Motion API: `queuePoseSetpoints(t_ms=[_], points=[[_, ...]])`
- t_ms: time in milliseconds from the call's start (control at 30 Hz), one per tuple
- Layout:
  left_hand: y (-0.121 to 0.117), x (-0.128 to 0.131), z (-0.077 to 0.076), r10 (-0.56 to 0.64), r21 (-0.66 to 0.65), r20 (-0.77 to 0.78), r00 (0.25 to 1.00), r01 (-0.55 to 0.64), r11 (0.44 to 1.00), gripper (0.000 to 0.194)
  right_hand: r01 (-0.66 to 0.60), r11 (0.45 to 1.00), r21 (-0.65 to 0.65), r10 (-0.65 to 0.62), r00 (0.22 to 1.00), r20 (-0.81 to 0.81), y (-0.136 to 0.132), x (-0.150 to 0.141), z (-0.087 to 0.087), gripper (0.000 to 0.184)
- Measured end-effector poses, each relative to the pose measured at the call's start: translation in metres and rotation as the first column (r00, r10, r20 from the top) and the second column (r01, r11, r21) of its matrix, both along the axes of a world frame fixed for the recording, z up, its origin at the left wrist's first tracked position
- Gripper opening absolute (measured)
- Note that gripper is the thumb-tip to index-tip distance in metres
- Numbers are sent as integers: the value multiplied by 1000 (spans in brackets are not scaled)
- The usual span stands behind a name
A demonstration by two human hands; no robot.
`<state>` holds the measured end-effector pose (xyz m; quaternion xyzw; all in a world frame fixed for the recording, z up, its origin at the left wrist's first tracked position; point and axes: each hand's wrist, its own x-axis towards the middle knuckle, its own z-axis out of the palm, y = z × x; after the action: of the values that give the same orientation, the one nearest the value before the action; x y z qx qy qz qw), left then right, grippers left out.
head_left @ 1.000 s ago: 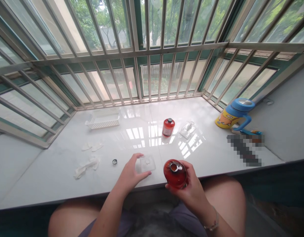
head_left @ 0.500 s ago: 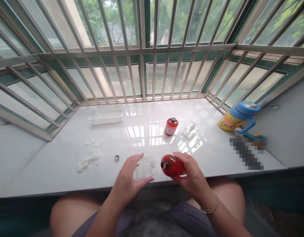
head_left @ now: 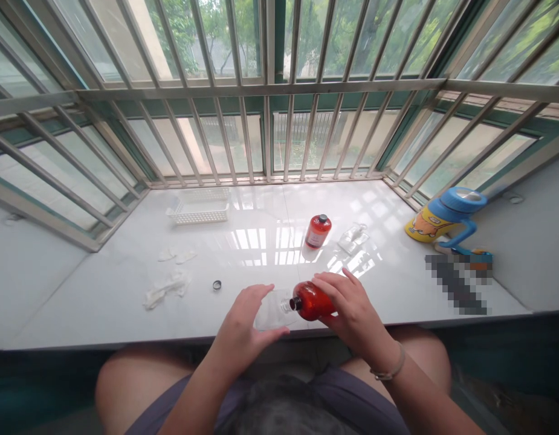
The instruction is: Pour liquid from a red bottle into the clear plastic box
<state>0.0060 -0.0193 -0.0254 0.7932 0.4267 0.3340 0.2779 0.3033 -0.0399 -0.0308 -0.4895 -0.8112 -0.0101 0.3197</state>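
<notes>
My left hand (head_left: 245, 317) is closed around a clear, squarish bottle (head_left: 271, 309), thumb and fingers on opposite sides. In my right hand (head_left: 352, 305) lies a red bottle (head_left: 313, 301), tilted to the left with its cap off. The red bottle's dark mouth is right at the clear bottle's neck; whether they touch I cannot tell. A black cap (head_left: 217, 285) rests on the white counter left of my hands. Beyond my right hand stands another red bottle (head_left: 318, 232) with a black cap and a label, and beside it a clear object like a small bottle (head_left: 353, 239).
A white plastic basket (head_left: 200, 211) sits at the back left. Crumpled white tissues (head_left: 167, 290) lie at left. On the right are a blue and yellow flask (head_left: 445, 219) and a blurred dark item (head_left: 455, 284). Metal window bars (head_left: 261, 92) close off the back.
The red bottle has tilted further left, bringing its mouth to the clear bottle's neck. My right-hand fingers have shifted over it. The camera view has moved slightly.
</notes>
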Motion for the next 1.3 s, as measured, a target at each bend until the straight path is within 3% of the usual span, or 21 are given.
queuePoseSetpoints(t_ms=[400, 833, 1300], points=[[1, 4, -5, 16, -137, 132, 991, 3, 991, 71, -14, 998, -54, 19, 994, 108, 5, 5, 20, 71], [0, 16, -7, 87, -355, 245, 966, 6, 935, 69, -18, 998, -63, 32, 974, 226, 9, 9, 42, 70], [0, 20, -20, 139, -458, 348, 927, 39, 888, 74, -24, 999, -45, 35, 962, 270, 10, 7, 53, 63]])
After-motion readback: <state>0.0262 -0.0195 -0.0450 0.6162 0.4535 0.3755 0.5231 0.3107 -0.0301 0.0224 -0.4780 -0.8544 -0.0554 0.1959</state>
